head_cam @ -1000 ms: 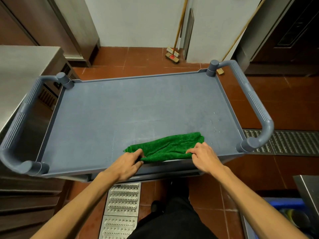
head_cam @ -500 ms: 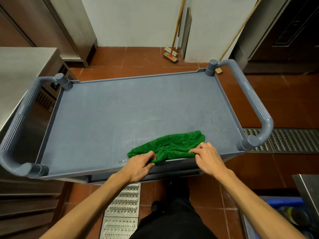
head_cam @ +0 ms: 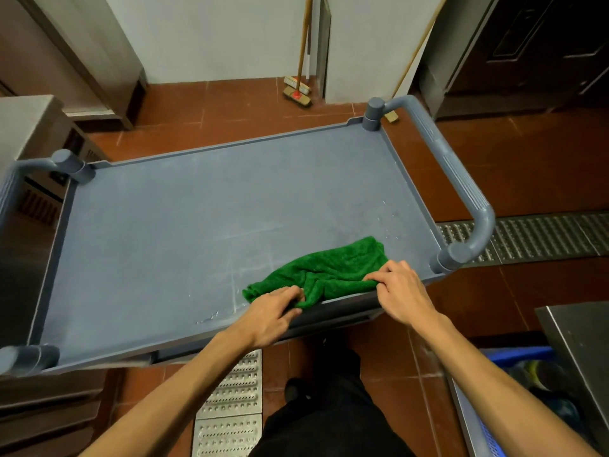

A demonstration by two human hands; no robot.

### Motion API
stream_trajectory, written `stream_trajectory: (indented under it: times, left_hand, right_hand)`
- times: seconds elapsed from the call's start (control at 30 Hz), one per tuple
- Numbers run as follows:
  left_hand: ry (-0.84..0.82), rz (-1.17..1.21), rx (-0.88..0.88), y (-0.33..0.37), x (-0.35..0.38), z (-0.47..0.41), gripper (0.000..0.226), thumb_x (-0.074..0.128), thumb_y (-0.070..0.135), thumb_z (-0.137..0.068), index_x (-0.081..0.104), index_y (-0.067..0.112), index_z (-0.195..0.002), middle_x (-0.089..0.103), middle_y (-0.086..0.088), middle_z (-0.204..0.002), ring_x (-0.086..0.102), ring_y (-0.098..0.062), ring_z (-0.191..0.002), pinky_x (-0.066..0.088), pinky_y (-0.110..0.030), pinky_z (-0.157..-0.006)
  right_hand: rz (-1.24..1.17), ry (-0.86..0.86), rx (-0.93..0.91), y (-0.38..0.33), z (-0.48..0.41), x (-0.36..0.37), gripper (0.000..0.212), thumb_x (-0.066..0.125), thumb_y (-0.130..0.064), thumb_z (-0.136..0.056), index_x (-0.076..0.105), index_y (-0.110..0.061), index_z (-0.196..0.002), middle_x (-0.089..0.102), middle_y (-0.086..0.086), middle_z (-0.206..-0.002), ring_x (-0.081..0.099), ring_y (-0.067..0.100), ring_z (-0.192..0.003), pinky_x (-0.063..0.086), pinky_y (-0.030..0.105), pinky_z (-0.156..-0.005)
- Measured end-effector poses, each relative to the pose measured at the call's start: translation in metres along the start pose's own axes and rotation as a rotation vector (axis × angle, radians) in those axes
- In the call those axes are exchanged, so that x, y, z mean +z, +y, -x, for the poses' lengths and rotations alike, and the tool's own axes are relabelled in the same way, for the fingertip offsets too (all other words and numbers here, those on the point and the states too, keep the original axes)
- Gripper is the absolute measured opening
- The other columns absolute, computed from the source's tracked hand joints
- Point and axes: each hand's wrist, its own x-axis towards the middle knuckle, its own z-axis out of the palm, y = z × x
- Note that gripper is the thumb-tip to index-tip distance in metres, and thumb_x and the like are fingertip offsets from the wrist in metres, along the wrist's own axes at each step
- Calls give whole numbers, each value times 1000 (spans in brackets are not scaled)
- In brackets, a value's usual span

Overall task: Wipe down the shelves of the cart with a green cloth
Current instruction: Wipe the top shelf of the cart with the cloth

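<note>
Left grip [head_cam: 270,313] and right grip [head_cam: 400,290] pinch green cloth [head_cam: 333,267] at near edge of shelf [head_cam: 197,225] (most lies leftward).

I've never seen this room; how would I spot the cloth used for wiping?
Find the grey-blue cart mid-view. On its top shelf, at the near edge by the right handle, lies a crumpled cloth gripped by the left hand and right hand. It is the only green thing there.

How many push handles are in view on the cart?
2. The right handle spans the right end of the cart and is fully visible. The left handle spans the left end, partly cut off by the frame edge.
</note>
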Motion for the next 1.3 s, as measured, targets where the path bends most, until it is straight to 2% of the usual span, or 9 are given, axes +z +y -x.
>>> stream_trajectory:
  times: [0.27,0.47,0.6,0.67,0.77,0.9,1.0,1.17,1.3]
  left_hand:
    - [-14,67,69,19,11,-27,20,56,19,-95,55,12,-113,62,-2,-114,58,-22,-105,40,-27,-87]
    - [-47,89,117,36,15,-55,19,54,18,-94,55,12,-112,62,-3,-117,57,-21,-117,44,-34,-94]
    - [-94,79,113,46,11,-76,19,51,21,-96,54,14,-114,63,-4,-115,59,-26,-107,45,-35,-88]
    - [-134,50,90,45,2,-84,22,49,25,-98,53,16,-118,66,-4,-115,60,-26,-105,43,-33,-85]
    - [-189,66,72,40,-18,-92,22,48,28,-99,53,18,-118,65,-2,-93,62,-27,-88,40,-31,-73]
    - [-155,122,36,40,-51,-104,13,49,26,-101,53,20,-111,55,10,-66,51,-3,-60,38,-26,-63]
    - [-100,136,2,42,-80,-116,5,50,26,-101,53,23,-105,55,8,-64,51,-3,-59,37,-19,-60]
    - [-66,187,-102,41,-120,-133,16,46,40,-93,55,28,-100,66,1,-72,61,-15,-67,50,-35,-66]
    - [-1,250,-136,41,-142,-145,18,46,41,-92,56,27,-97,67,-3,-73,59,-19,-67,49,-37,-64]
  right_hand:
    - [0,49,72,22,-1,-16,38,47,-13,-93,70,-32,-116,55,-6,-100,45,18,-102,37,33,-94]
    - [25,102,148,37,-1,-34,35,49,-15,-91,71,-29,-114,60,-2,-104,46,20,-103,38,36,-96]
    - [-43,125,161,39,-5,-46,34,47,-13,-93,69,-26,-116,56,-4,-103,43,19,-107,39,33,-96]
    - [-75,133,141,37,-10,-54,34,47,-13,-93,68,-25,-116,56,-4,-104,42,18,-109,40,33,-97]
    - [-117,166,88,33,-23,-70,35,49,-10,-91,66,-21,-119,58,-1,-104,43,20,-107,41,35,-96]
    - [-130,207,-11,31,-47,-96,43,48,-2,-90,57,-14,-130,60,4,-110,45,23,-104,41,38,-92]
    - [-138,193,-60,30,-68,-116,45,48,1,-91,55,-13,-133,60,5,-115,45,25,-107,37,32,-91]
    - [-172,189,-127,27,-95,-147,37,52,-1,-94,61,-14,-127,62,5,-112,46,24,-109,32,25,-88]
    - [-193,237,-172,28,-120,-175,35,54,0,-92,65,-16,-122,63,4,-109,48,26,-105,35,28,-87]
